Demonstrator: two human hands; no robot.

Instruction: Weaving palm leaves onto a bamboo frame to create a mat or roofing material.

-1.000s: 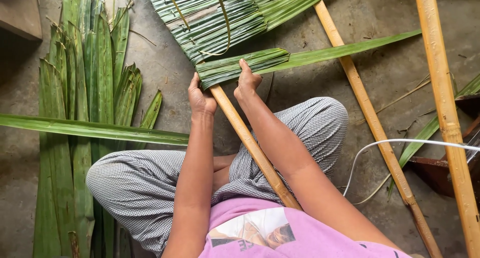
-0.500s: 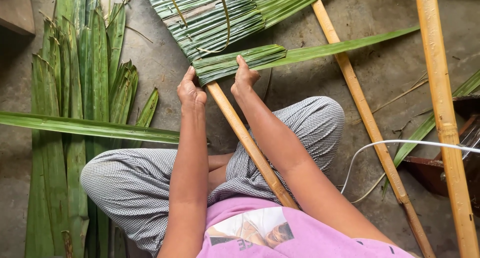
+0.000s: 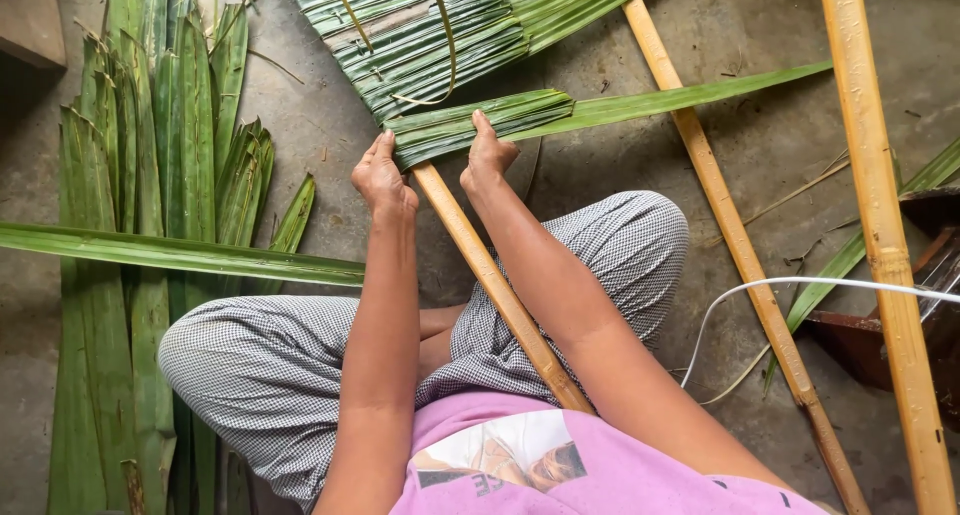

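Observation:
I sit cross-legged on a concrete floor with a bamboo pole (image 3: 490, 275) running from my lap up under a panel of folded palm leaves (image 3: 420, 35). The newest folded palm leaf (image 3: 470, 125) lies across the pole's upper part, its long tip reaching right. My left hand (image 3: 383, 178) presses its fingertips on the left end of that leaf fold. My right hand (image 3: 488, 155) pinches the fold just right of the pole, thumb on top.
A pile of loose green leaves (image 3: 150, 225) lies at my left, one long leaf (image 3: 180, 255) crossing it sideways. Two more bamboo poles (image 3: 735, 245) (image 3: 880, 225) lie at the right. A white cord (image 3: 800, 283) curves near a dark box (image 3: 870, 345).
Both hands have shifted slightly left along the leaf fold and stay pressed on it. The view has drifted a little; the leaf and pole keep their places.

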